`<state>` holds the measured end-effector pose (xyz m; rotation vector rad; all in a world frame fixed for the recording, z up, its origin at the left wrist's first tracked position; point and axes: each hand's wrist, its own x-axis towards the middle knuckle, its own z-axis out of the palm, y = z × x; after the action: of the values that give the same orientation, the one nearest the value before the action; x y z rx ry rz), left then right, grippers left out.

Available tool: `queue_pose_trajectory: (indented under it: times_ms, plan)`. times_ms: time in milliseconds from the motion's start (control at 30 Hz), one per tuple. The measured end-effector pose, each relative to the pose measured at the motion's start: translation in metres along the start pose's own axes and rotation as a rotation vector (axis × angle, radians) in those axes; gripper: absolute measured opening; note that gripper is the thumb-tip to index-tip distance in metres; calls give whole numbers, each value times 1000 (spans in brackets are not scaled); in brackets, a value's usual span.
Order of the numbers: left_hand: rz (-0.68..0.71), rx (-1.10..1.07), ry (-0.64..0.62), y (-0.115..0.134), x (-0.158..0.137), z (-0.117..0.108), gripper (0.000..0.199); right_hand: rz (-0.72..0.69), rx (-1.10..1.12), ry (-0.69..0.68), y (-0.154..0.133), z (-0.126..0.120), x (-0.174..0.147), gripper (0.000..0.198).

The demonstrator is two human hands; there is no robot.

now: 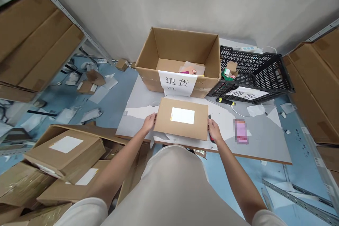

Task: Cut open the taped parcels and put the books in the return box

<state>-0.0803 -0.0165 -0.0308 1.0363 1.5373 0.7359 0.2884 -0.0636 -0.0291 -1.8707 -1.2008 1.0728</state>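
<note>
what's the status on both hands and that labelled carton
Left hand and right hand gripping opposite ends of labelled carton. Carton near front edge of worktable. Large open box behind; red-and-black tool by right hand.

Between the left grip (pixel 149 123) and right grip (pixel 215 130), print on the box's (pixel 182 130) label (pixel 182 116) is too small to read. The right grip partly covers a red tool (pixel 212 138); right of it, a pink item (pixel 241 131) is pixelated. Beyond both, the carton's (pixel 150 82) front wall partly hides its papers (pixel 194 68).
</note>
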Motion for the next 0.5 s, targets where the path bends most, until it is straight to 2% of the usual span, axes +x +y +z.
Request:
queue_pose_trajectory:
  times_ms: [133,233,333,500]
  plan:
    - [18,-17,-26,-28,-15,-14,65,-4,81,31,27,-6,-29,47]
    - [100,14,-156,-42,-29,-18,69,-66,72,-94,39,-5,-49,59]
    - [160,27,-269,-49,-38,-12,67,-71,113,-221,38,4,-62,74]
    - [124,-26,-247,-50,-41,2,67,-28,206,-188,28,15,-66,65]
